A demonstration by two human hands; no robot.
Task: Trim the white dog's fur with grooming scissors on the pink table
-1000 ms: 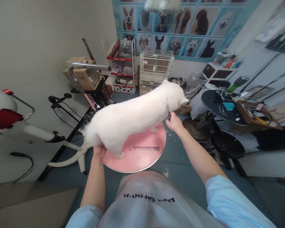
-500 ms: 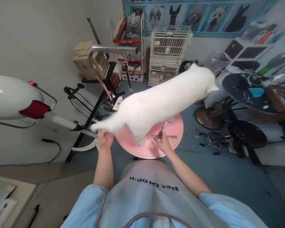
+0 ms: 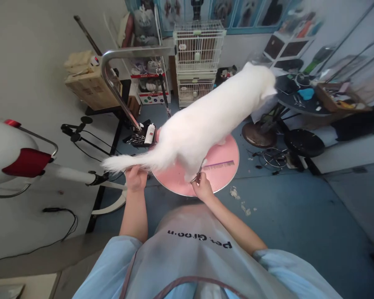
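A white dog (image 3: 205,112) stands on a round pink grooming table (image 3: 171,180), its head toward the far right and its tail (image 3: 124,162) stretched out to the left. My left hand (image 3: 136,178) is closed on the underside of the tail, its fingertips partly hidden in the fur. My right hand (image 3: 203,187) grips a pair of scissors (image 3: 199,171) by the handles, with the blades pointing up beside the dog's hind leg. A purple comb (image 3: 220,165) lies on the table just right of the scissors.
A metal grooming arm (image 3: 106,70) with a hanging strap rises at the left, near a tool holder with a white bottle (image 3: 150,133). A large dryer (image 3: 21,149) stands farther left. Wire cages (image 3: 199,50) are at the back. Cut fur (image 3: 235,193) lies on the floor.
The view has shifted. My right hand has brought the scissors left, close to the hind leg, leaving the comb more exposed. My left hand remains at the tail.
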